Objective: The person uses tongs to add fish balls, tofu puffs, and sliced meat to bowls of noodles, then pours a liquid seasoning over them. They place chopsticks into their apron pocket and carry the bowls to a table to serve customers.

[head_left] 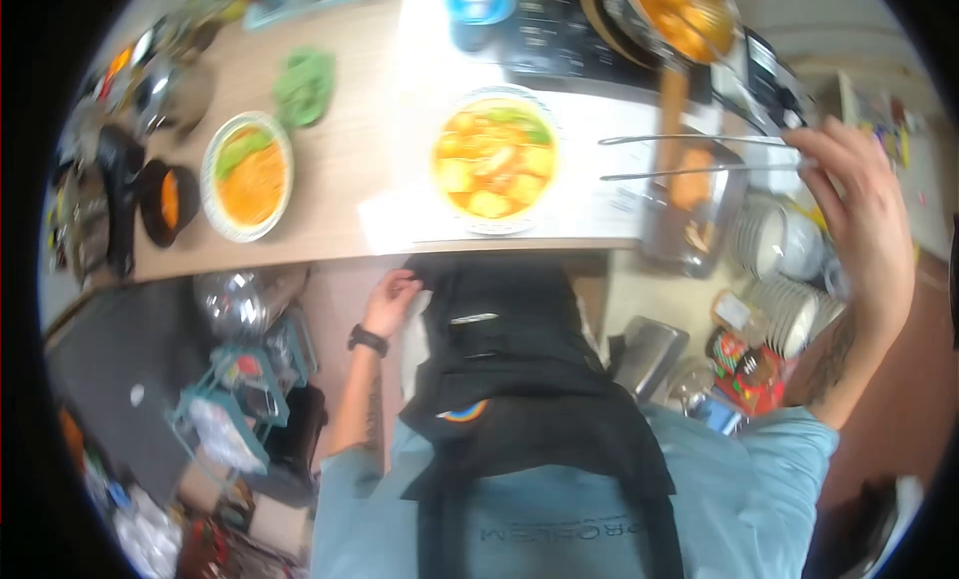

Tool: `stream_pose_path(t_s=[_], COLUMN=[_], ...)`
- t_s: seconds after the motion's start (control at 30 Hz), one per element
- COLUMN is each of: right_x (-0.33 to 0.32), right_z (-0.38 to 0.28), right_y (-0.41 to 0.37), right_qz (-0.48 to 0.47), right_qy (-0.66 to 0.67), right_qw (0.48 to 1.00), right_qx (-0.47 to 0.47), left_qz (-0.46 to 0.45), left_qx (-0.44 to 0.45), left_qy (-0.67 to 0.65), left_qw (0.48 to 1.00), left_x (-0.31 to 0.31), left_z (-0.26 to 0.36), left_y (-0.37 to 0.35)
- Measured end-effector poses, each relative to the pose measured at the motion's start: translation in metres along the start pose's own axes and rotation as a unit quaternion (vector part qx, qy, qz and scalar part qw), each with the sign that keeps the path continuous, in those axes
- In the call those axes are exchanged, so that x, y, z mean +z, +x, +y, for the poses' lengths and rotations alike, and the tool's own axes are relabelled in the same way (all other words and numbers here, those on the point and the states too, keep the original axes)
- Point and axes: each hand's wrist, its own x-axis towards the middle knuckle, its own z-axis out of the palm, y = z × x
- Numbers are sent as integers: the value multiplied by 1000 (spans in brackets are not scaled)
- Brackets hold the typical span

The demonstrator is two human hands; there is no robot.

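My right hand (854, 184) is closed on slim metal tongs (699, 139) at the right of the head view. Their two arms point left, tips apart, with nothing between them. Left of the tips stands a white bowl (494, 159) of orange soup with yellow chunks and green leaves. My left hand (395, 289) hangs by the counter's front edge beside the black apron (499, 329), empty, with loosely bent fingers. Under the tongs lies a clear tray (664, 224) with orange and pale food pieces, partly covered by a wooden handle (672, 114).
A second bowl (248, 179) of orange soup stands on the left of the counter (340, 179), near a green cloth (303, 86). A pan (689, 19) of orange food sits on the black cooktop (559, 39). Stacked plates (784, 314) stand at lower right. The picture is blurred.
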Motion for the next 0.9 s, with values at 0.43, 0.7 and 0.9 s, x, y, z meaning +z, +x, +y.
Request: stream_pose_path(t_s=[0.43,0.7,0.9], right_x=[227,223,119], right_z=[82,73,68], right_y=[-275,-270,-215], right_qz=[-85,-40,64], right_qy=[172,147,216], right_qw=[896,932,938], right_qx=[402,328,262], left_qz=[-50,-46,-15], left_qx=[9,-1,14], left_qy=[143,189,199], left_qw=[988,981,980], left_x=[35,61,60], left_z=[14,28,8], left_y=[22,18,9])
